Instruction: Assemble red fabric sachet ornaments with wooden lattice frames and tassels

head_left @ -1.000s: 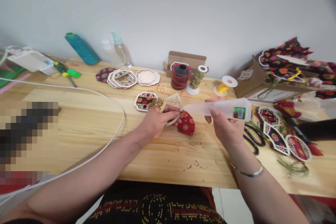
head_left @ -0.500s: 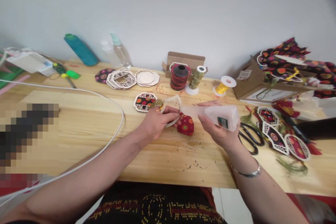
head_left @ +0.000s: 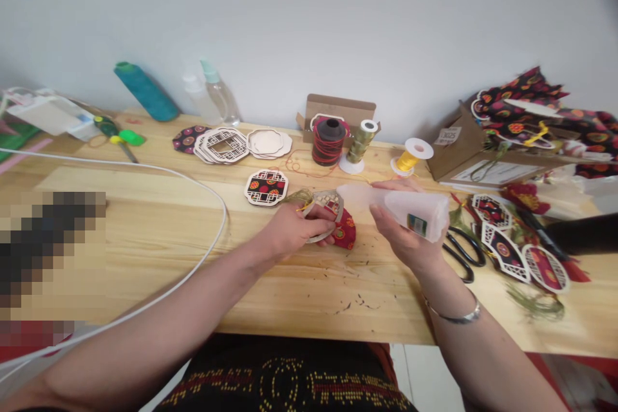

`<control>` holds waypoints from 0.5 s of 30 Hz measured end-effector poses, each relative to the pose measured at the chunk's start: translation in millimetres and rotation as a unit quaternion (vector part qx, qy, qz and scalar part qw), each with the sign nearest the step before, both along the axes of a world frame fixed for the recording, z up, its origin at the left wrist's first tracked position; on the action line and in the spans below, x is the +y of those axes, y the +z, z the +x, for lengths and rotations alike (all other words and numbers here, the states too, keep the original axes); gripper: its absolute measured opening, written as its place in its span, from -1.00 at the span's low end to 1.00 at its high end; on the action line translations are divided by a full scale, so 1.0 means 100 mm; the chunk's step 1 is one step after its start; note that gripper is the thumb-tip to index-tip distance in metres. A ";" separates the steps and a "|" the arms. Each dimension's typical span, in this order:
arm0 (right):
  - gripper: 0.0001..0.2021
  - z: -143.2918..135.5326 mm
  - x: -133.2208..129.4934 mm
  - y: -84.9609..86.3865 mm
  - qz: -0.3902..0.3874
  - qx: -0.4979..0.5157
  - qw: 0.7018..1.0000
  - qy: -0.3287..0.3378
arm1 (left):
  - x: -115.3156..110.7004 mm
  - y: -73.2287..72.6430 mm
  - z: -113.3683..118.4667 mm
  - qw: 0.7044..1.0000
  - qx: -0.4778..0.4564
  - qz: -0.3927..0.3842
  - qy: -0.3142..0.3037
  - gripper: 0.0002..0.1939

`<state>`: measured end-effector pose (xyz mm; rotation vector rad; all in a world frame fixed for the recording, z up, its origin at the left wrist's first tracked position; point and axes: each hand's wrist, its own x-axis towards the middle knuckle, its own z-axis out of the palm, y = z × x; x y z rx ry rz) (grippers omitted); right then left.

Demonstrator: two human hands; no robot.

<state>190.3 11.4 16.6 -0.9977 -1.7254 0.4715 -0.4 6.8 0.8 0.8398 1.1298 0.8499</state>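
Near the middle of the wooden table, my left hand (head_left: 302,228) pinches a pale wooden lattice frame (head_left: 333,201) with its fingers. A red patterned fabric piece (head_left: 346,232) lies against the frame, partly behind it. My right hand (head_left: 408,238) is wrapped round a translucent white bottle (head_left: 425,212), tipped on its side with its narrow nozzle pointing left at the frame's upper edge. An olive tassel (head_left: 298,198) shows just above my left hand. To its left lies a finished-looking octagonal ornament (head_left: 266,187) with dark patterned fabric.
Thread spools (head_left: 329,141), stacked wooden frames (head_left: 223,145) and a teal thread cone (head_left: 147,91) stand or lie along the wall. Black scissors (head_left: 464,254), ornaments (head_left: 505,251) and a cardboard box (head_left: 487,161) of fabric are at right. A white cable (head_left: 219,199) curves across the left.
The lattice frame has tilted and moved right, now over part of the red fabric. My right hand and the bottle have shifted slightly right.
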 end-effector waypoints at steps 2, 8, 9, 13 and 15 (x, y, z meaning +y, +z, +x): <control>-0.80 0.00 0.00 0.00 0.002 -0.001 1.000 -0.002 | 0.00 -0.01 0.00 1.000 0.003 0.009 -0.014 -0.95; -0.82 0.00 0.00 0.00 0.000 0.006 1.000 0.003 | 0.00 0.02 0.01 1.000 0.016 -0.016 0.000 -0.96; -0.82 0.00 0.00 0.00 -0.002 0.006 1.000 0.003 | 0.00 0.02 0.01 1.000 0.017 -0.019 0.003 -0.96; -0.83 0.00 0.00 -0.01 0.001 0.008 1.000 -0.010 | 0.01 0.01 0.00 1.000 0.024 -0.017 -0.008 -0.96; -0.82 0.00 0.01 -0.01 0.007 0.010 1.000 -0.012 | 0.01 0.00 -0.01 0.999 0.029 -0.007 -0.022 -0.96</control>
